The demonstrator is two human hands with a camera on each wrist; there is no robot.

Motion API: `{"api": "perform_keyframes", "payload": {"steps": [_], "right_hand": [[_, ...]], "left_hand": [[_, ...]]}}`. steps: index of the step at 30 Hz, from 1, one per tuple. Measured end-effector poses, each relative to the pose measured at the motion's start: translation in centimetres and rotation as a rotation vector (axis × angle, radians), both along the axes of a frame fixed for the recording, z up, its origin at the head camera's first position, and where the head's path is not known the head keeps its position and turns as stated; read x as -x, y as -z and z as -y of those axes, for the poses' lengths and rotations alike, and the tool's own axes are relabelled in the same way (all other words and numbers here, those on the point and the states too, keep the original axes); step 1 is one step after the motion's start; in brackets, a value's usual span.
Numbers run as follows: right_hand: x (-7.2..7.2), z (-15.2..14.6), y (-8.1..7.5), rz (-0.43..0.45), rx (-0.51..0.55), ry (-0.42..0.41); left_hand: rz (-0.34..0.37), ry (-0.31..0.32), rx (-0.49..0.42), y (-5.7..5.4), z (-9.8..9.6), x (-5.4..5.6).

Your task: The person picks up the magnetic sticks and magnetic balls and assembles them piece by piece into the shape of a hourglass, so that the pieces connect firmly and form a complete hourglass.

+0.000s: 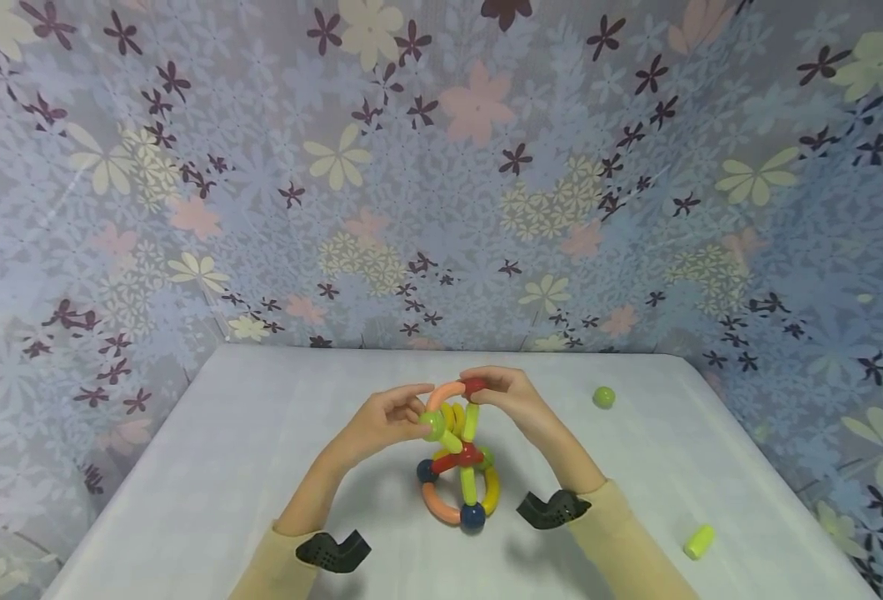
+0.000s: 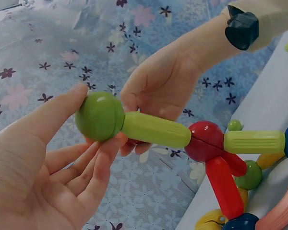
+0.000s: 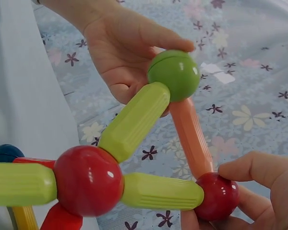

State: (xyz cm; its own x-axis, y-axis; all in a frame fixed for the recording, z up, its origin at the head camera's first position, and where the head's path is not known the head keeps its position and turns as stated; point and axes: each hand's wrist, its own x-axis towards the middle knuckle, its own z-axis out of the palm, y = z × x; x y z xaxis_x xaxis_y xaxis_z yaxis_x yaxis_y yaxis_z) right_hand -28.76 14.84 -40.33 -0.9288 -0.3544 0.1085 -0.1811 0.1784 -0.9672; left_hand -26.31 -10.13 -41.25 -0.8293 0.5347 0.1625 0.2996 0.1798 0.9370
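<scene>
Both hands are on a toy built of coloured balls and rods above the white table. My left hand (image 1: 377, 425) pinches a green ball (image 2: 98, 116) between thumb and fingers. With thumb and fingertips, my right hand (image 1: 512, 396) grips a red ball (image 3: 218, 196). A curved orange rod (image 3: 192, 139) spans these two balls. Two lime rods (image 3: 134, 122) run from them to a central red ball (image 3: 89, 181). Below it, dark blue balls (image 1: 473, 517), another curved orange rod (image 1: 438, 505) and a curved yellow rod (image 1: 491, 492) form a ring.
A loose green ball (image 1: 604, 397) lies toward the table's back right. Nearer the front right is a short lime rod (image 1: 700, 542). Flowered cloth (image 1: 411, 208) rises behind the white table (image 1: 284, 417) and along its sides.
</scene>
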Motion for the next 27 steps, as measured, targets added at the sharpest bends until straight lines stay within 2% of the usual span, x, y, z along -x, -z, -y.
{"api": "perform_keyframes", "payload": {"steps": [5, 9, 15, 20, 24, 27], "right_hand": [[-0.1, 0.3, 0.0, -0.016, 0.02, -0.027], [-0.1, 0.4, 0.2, -0.022, 0.023, -0.035], [-0.3, 0.2, 0.3, -0.016, 0.003, -0.009], [-0.7, -0.9, 0.5, -0.018, -0.017, 0.034], [-1.9, -2.8, 0.9, -0.061, -0.039, 0.067], [-3.6, -4.9, 1.6, -0.095, -0.061, 0.141]], "left_hand": [[0.046, 0.102, -0.036, 0.1, 0.1, 0.0], [0.049, 0.132, -0.021, 0.1, 0.1, 0.0], [0.01, 0.117, 0.026, 0.3, 0.0, 0.1], [-0.011, 0.105, 0.021, 0.6, 0.1, 0.4], [0.034, 0.085, -0.015, 0.8, 0.0, 0.4], [0.055, 0.053, -0.033, 1.0, -0.2, 0.4]]}}
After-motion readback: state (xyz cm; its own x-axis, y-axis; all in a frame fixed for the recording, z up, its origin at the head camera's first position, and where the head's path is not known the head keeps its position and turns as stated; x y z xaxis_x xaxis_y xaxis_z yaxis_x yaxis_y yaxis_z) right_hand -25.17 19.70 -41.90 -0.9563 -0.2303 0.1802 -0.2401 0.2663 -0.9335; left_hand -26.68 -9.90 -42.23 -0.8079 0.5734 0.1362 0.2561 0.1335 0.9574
